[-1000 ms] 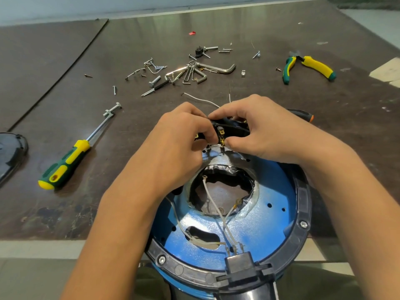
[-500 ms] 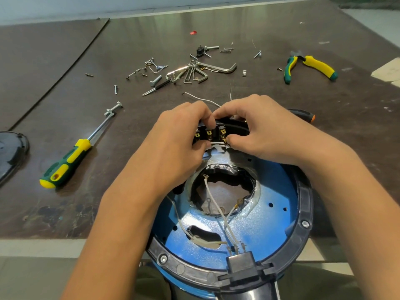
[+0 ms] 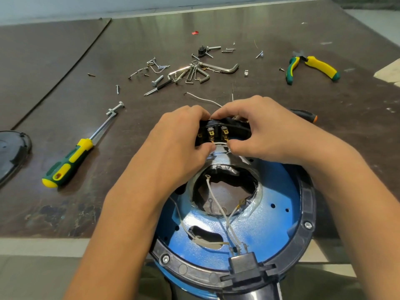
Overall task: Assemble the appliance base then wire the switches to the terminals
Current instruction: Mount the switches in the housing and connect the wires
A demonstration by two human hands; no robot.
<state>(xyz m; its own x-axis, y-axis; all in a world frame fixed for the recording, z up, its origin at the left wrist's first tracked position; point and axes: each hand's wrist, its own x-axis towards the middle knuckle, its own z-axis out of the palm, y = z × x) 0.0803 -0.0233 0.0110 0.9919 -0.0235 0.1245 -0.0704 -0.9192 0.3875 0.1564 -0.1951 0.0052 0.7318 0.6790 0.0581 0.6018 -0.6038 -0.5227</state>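
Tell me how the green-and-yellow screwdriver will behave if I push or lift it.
The screwdriver looks rigid, with a steel shaft, so it should lift as one piece. Its thick ribbed handle probably grips well and holds most of the weight. The crosspiece at its tip would likely stop it rolling far.

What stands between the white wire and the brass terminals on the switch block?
Nothing visible does. Left hand and right hand grip the switch block; the white wire runs between their thumbs, just below the brass terminals, which face the camera uncovered.
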